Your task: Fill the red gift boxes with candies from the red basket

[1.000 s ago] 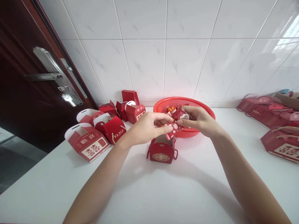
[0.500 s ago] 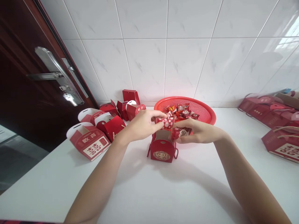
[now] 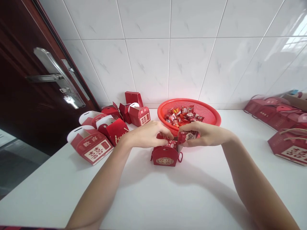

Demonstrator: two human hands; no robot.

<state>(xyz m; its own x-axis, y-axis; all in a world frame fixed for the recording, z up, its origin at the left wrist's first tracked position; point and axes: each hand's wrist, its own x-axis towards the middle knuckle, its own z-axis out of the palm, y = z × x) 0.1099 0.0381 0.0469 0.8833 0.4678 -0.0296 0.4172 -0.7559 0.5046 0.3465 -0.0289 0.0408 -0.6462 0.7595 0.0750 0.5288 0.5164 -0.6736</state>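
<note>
Red gift box (image 3: 165, 158) stands upright on the white counter (image 3: 153, 198), in front of the person, lid flaps up, a red cord loop at its side. Main change over the last second: both hands are lower. One second ago they were together over the basket; now the left hand (image 3: 148, 134) is down at the box mouth and the right hand (image 3: 207, 134) is just beyond its right edge. Left: fingers drawn narrow, pinching a dotted packet (image 3: 171, 144), which half a second ago was above the opening and is now at it, partly below the rim. Right: thumb and fingers closed on a dark red packet (image 3: 189, 136), at the box's right rear, outside as far as can be told. Reading: the box is being filled, one packet going in, the other held in reserve.

Containers, largest first. Red mesh basket (image 3: 211, 114), behind the box: a loose heap of wrapped sweets (image 3: 183, 114), mostly red, a few gold; the heap shows more fully than a second ago, when the hands covered it. Open box with white flap (image 3: 93, 149), far left in a cluster: contents not visible. Gift box: deeper inside hidden by the left hand.
</note>
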